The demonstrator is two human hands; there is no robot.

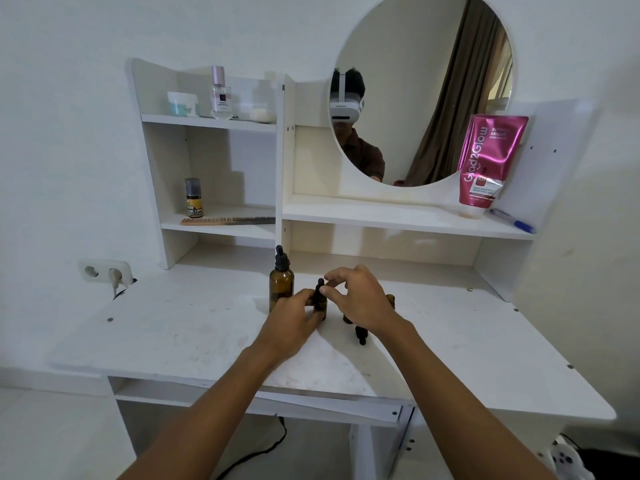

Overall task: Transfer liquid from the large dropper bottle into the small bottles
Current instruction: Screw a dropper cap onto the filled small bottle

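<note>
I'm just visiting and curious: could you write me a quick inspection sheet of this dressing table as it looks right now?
Surface: white tabletop, scuffed and faintly stained.
Job's things: large dropper bottle upright, capped; small bottle upright between both hands; another small bottle mostly hidden behind the right hand; loose dropper cap lying on the table.
Clutter: comb, pink pouch, pen, jars and bottles on the shelves.
Hands: left hand grips the small bottle's body; right hand pinches its dropper top.
Cables: plug in wall socket; black cable under the table.
Surroundings: round mirror, white walls.

bare forearms, bare hands, no sleeves
</note>
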